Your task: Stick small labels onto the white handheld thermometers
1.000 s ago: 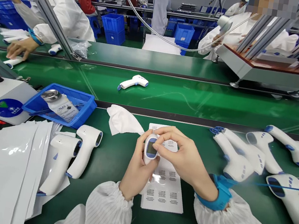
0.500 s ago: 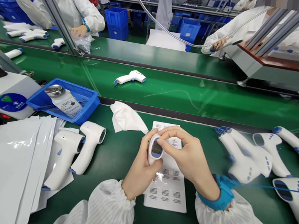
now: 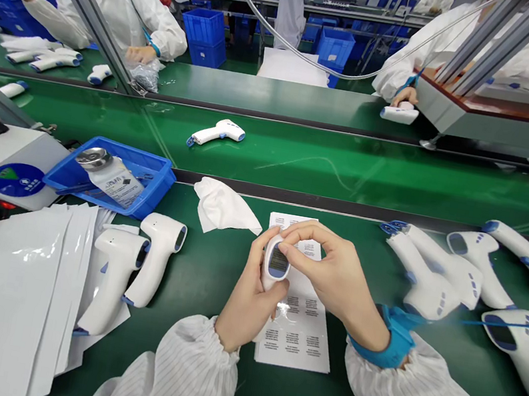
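A white handheld thermometer (image 3: 277, 261) is held up off the green surface (image 3: 206, 303) between the person's two hands, its small screen facing upward. The left hand (image 3: 252, 297) cups it from below, curled round its side, while the right hand (image 3: 332, 277) comes over the top, its fingers (image 3: 311, 236) pinched together on the upper end. Both hands are clamped on it, hiding most of its body, and the screen's reading is too small to make out. A printed sheet (image 3: 294, 338) lies just beneath them. Room is tight on both sides: a crumpled white cloth (image 3: 225, 208) lies just past the sheet, two more thermometers (image 3: 157, 261) and a stack of white pouches (image 3: 9, 297) crowd the left beside a blue tray (image 3: 110, 179), and another group of thermometers (image 3: 434, 274) runs off the right edge. Strips of bare green remain between the sheet and those groups. Past the surface's far edge runs a green conveyor belt (image 3: 351, 165).
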Demonstrator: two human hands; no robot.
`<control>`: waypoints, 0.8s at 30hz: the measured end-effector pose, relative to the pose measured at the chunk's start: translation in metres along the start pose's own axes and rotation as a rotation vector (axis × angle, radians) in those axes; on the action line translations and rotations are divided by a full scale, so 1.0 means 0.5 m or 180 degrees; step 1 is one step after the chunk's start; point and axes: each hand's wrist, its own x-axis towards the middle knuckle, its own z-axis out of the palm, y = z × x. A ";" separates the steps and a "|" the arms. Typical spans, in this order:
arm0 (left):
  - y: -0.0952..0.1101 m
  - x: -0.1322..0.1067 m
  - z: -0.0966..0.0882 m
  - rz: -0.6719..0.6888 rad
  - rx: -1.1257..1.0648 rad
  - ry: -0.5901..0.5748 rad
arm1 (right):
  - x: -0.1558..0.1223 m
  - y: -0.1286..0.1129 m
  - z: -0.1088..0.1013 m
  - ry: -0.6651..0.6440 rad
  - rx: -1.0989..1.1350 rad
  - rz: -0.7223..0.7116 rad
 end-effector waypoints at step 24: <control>0.011 -0.009 -0.007 -0.0390 -0.0326 -0.0155 | 0.001 -0.003 -0.006 0.0029 -0.0168 -0.0044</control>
